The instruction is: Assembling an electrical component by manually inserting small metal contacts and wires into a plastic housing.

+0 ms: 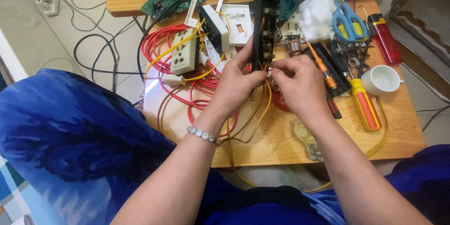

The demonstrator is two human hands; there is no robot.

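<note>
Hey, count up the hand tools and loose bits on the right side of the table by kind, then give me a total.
Screwdrivers: 2, a big yellow and orange one and a thin orange one
Scissors: 1, blue-handled
Lighters: 1, red
Cups: 1, white
Cotton wads: 1, white
Total: 6

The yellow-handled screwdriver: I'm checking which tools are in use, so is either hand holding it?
No, the yellow-handled screwdriver lies on the wooden table, while the left hand and right hand grip a black switch strip.
</note>
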